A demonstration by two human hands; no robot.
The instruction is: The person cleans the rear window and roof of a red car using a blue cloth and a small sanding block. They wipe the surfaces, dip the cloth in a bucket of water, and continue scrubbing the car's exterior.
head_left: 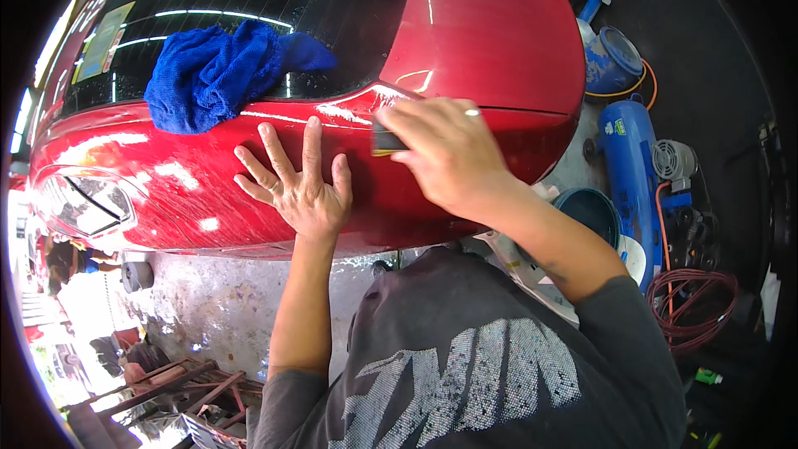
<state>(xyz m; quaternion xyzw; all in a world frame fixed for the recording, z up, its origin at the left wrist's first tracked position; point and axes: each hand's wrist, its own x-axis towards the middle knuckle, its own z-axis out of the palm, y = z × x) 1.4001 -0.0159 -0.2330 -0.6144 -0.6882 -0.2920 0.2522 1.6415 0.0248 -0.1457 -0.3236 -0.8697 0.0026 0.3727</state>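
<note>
A glossy red car [499, 41] stretches across the view in front of me. My left hand [306, 191] lies flat on its red body panel, fingers spread. In my right hand [453, 150] is a small dark block with a yellowish lower edge [384, 141], held against the panel just below the corner of the dark window glass [349, 8]. The right fingers are slightly blurred and wrap over the block, hiding part of it. A crumpled blue cloth [208, 75] rests partly on the glass and partly on the red panel, left of my hands.
To the right stand a blue air compressor tank [625, 183], a blue container [613, 58] and a dark green bucket [588, 212]. A coiled dark red hose [692, 308] lies near them. Metal frame pieces [187, 387] are at lower left on the grey floor [216, 308].
</note>
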